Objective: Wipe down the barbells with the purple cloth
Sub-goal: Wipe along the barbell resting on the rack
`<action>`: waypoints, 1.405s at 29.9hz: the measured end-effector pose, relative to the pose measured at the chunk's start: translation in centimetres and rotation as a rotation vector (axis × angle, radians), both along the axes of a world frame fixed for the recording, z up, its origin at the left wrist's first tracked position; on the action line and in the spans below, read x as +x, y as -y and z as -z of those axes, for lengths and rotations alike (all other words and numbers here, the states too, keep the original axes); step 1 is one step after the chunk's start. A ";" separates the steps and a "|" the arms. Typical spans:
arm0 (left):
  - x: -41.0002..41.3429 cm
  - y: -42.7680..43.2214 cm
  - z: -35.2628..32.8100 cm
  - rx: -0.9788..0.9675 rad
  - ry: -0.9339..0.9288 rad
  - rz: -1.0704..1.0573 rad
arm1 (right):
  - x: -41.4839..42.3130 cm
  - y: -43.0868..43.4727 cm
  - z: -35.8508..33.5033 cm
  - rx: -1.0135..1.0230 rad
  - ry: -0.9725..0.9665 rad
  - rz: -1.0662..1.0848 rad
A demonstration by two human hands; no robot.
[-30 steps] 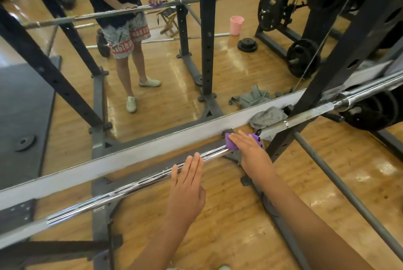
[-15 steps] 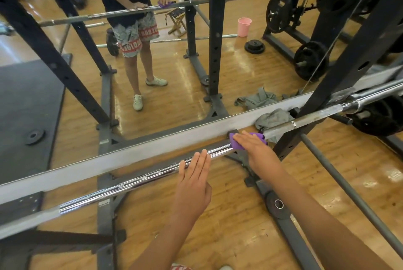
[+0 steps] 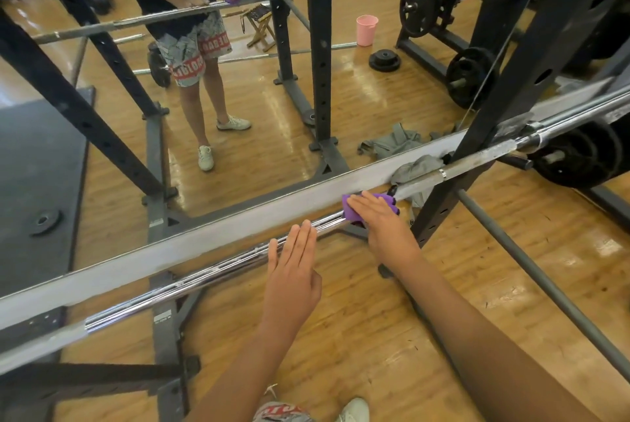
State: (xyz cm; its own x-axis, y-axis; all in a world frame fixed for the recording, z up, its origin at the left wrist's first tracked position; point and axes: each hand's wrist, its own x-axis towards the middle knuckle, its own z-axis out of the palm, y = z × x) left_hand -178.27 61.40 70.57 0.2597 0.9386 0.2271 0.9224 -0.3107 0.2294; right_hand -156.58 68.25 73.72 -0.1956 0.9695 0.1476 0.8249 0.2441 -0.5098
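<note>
The right hand [image 3: 381, 220] lies on top of the one purple cloth [image 3: 350, 209] and presses it onto the barbell [image 3: 204, 280]. Its fingers are laid close together across the cloth and its thumb is hidden. Purple shows on both sides of the hand. The left hand [image 3: 293, 271] is flat, its four fingers straight and side by side, with the fingertips at the chrome bar just left of the cloth. The two hands are near each other but not touching.

The barbell runs from lower left to upper right. It passes the black rack upright [image 3: 477, 149] to a stack of dark weight plates [image 3: 572, 159] at the right. One thinner grey bar [image 3: 545, 285] slants low across the wooden floor [image 3: 341, 336] on the right.

Just behind the barbell is the pale bottom frame of a mirror [image 3: 204, 241]. One grey rag [image 3: 414, 169] lies heaped against it. The glass reflects the person standing at the bar, one hand on the purple cloth. Also in the reflection are:
- one pink bucket [image 3: 366, 29]
- one small folding stool [image 3: 260, 26]
- one loose plate [image 3: 384, 60] lying flat on the floor near the bucket
- one more small plate [image 3: 44, 220] on a black mat [image 3: 34, 166] at the left
</note>
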 end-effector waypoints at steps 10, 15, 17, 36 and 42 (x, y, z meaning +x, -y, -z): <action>-2.2 -1.5 -0.9 -0.043 0.025 0.156 | -3.3 1.6 3.3 0.136 -0.106 -0.025; -6.6 -5.6 -1.6 -0.102 0.064 0.434 | -2.4 1.2 2.7 0.066 -0.247 0.242; -7.4 -6.4 -2.4 -0.177 0.020 0.497 | -3.2 1.1 2.3 0.081 -0.351 0.368; -7.3 -5.9 -3.9 -0.326 -0.159 0.592 | -12.9 1.5 2.6 0.169 -0.821 0.907; -8.0 -6.1 -4.2 -0.326 -0.131 0.643 | -13.5 0.7 2.2 0.210 -0.833 1.000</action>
State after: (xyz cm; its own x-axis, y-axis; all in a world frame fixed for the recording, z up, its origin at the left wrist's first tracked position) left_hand -186.23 67.53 74.76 0.7882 0.6057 -0.1088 0.6066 -0.7349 0.3033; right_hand -170.10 67.51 71.53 0.8097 0.5855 0.0391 0.1536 -0.1471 -0.9771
